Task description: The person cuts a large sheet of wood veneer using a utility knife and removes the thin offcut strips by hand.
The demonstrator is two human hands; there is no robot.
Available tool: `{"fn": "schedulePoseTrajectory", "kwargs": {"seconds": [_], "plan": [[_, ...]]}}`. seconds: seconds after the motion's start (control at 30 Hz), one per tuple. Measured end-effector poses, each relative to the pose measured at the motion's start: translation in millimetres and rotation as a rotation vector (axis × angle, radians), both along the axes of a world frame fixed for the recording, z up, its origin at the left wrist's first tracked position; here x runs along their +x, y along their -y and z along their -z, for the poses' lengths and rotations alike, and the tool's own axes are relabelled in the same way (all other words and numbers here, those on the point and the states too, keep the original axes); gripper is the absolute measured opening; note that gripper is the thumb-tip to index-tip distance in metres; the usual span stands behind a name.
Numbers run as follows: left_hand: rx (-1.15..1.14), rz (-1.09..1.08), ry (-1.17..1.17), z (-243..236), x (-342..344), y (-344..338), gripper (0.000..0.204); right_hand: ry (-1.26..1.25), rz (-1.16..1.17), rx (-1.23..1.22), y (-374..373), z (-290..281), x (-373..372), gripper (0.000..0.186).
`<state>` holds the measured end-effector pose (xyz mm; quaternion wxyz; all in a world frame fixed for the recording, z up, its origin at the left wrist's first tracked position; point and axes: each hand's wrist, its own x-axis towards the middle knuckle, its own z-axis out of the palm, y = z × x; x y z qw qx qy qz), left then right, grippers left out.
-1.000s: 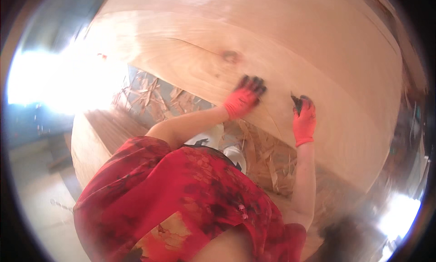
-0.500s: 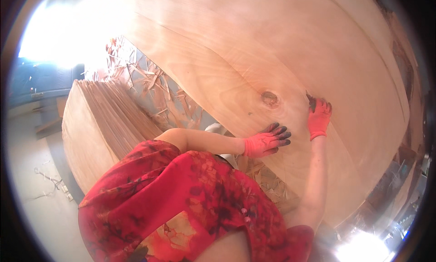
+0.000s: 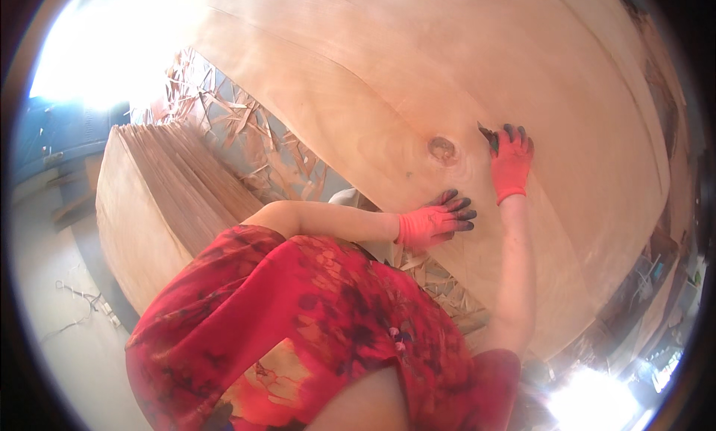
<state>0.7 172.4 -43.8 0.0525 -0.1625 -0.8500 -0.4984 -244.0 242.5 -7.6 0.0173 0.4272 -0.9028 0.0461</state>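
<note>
A wide, pale wood veneer sheet (image 3: 567, 95) fills the upper and right view, with a round knot (image 3: 441, 149) near its middle. My left hand (image 3: 440, 220), in a red glove with dark fingertips, lies on the sheet below the knot, fingers spread and nothing held. My right hand (image 3: 509, 160), in a matching glove, is just right of the knot, fingers curled round a small dark cutting tool (image 3: 489, 136) whose pointed tip rests at or close over the sheet.
A thick stack of veneer sheets (image 3: 175, 192) stands at the left. Wood scraps (image 3: 235, 114) lie below the sheet's edge. A cord and power strip (image 3: 101, 303) lie on the pale floor at lower left. Bright glare washes out the upper left and lower right.
Since a second ago my view has shifted and my left hand has moved down and right on the sheet. Since half a second ago my right hand has moved up and slightly left with the tool.
</note>
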Motion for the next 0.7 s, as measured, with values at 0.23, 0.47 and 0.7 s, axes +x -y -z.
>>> {"fn": "schedulePoseTrajectory", "kwargs": {"seconds": [0.23,0.47,0.7], "plan": [[-0.233,0.026,-0.069,-56,4,19,0.054,0.041,0.030,0.030,12,-5,5,0.029],[-0.604,-0.651,0.172,-35,33,135,0.073,0.023,0.065,0.033,13,-10,7,0.028],[-0.672,-0.677,0.188,-9,43,153,0.079,0.021,0.125,0.029,18,-26,5,0.028]]}}
